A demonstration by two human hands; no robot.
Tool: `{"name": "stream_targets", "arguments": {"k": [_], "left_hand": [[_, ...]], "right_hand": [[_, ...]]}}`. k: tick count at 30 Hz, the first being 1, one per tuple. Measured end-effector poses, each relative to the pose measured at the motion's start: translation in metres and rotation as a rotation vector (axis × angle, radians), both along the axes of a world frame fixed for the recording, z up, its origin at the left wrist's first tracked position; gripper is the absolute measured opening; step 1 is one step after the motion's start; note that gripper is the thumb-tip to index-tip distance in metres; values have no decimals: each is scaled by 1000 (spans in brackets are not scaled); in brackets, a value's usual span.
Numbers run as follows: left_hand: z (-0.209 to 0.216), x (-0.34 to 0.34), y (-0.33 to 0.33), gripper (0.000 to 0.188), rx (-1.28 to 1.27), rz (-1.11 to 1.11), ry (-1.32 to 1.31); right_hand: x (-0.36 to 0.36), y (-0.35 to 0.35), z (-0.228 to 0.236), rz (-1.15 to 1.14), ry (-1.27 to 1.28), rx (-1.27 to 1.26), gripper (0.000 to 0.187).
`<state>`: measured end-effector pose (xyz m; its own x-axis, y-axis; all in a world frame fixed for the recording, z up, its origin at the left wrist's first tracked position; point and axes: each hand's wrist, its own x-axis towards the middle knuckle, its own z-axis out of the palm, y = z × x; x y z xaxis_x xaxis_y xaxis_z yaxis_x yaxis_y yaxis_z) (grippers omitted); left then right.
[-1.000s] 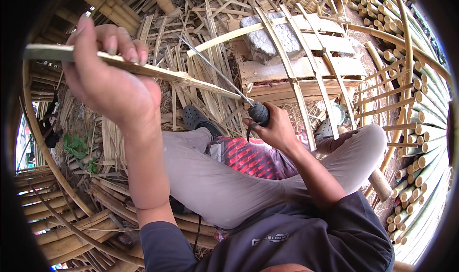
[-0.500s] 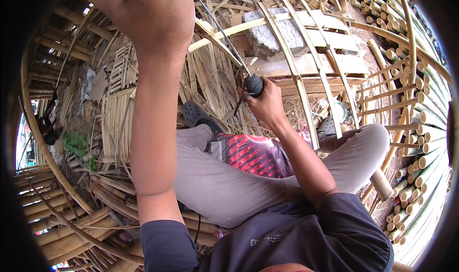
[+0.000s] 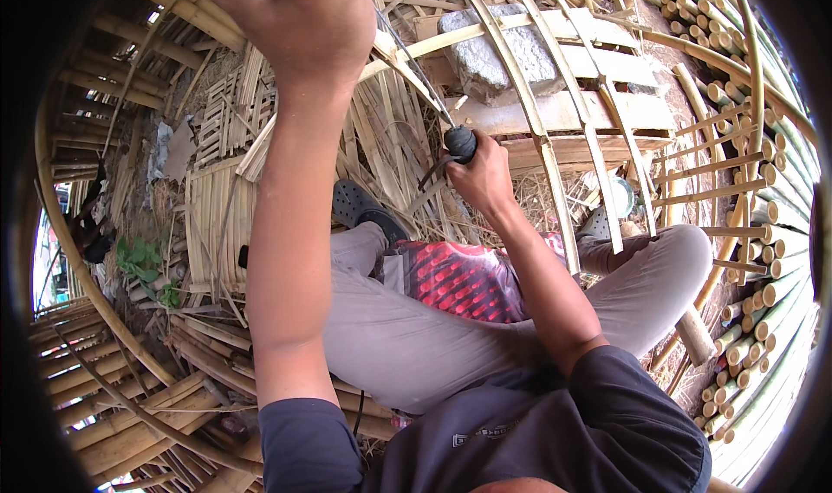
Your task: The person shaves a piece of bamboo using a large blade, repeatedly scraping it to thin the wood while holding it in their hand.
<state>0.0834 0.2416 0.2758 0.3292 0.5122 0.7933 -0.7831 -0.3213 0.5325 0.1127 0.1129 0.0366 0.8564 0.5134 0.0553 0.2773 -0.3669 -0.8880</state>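
Head view — knife (image 3: 460, 143) runs lengthwise forward-left, its tip apparently hidden.

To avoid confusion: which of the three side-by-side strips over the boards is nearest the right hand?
The leftmost strip; the middle strip and rightmost strip both lie farther from the right hand.

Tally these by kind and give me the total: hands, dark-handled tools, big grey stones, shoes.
Hands, left hand and right hand: 2
Dark-handled tool: 1
Big grey stone: 1
Shoes: 2
Total: 6
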Motion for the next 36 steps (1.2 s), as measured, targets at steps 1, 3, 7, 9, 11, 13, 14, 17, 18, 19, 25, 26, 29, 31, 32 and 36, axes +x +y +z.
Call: {"name": "stream_targets", "arguments": {"k": [1,3,7,9,11,13,14,17,18,19,25,26,29,31,32,36], "left_hand": [[8,-6,-2,30,80,102,11],[5,-9,-6,28,6,106,61],[-41,1,5,26,-160,169,102],[-33,-8,1,26,-102,142,104],[-21,-23,-16,25,-36,100,88],[-4,-42,-27,25,89,79,50],[3,-56,-27,31,121,68,108],[15,-112,-18,48,124,102,110],[18,-139,-2,58,152,-56,151],[16,-144,-11,67,117,151,167],[-17,-192,-31,133,317,406,533],[-27,-200,-29,140,322,369,576],[-64,-209,-33,158,319,190,570],[-88,-209,-36,159,431,61,613],[-93,-215,-44,154,480,28,677],[-114,-214,-64,124,899,-74,1133]], "right_hand": [[0,-1,6,-14,-11,19,32],[-2,-7,4,-25,-9,31,32],[-3,-9,-30,-26,7,-17,32],[-1,-9,-26,-2,31,-9,33],[-5,-9,-19,21,42,4,34],[-7,-11,-5,54,41,66,35],[-8,-16,3,55,42,70,35],[-18,-16,31,81,35,145,36],[-15,-19,41,87,37,125,37],[-12,-24,53,90,39,98,38],[30,-50,82,35,-150,186,37],[37,-55,90,29,-160,111,37],[56,-68,109,11,-235,74,36],[67,-85,116,1,-322,31,37],[66,-87,126,17,-352,42,38],[66,-117,142,32,-392,-4,34]]}}
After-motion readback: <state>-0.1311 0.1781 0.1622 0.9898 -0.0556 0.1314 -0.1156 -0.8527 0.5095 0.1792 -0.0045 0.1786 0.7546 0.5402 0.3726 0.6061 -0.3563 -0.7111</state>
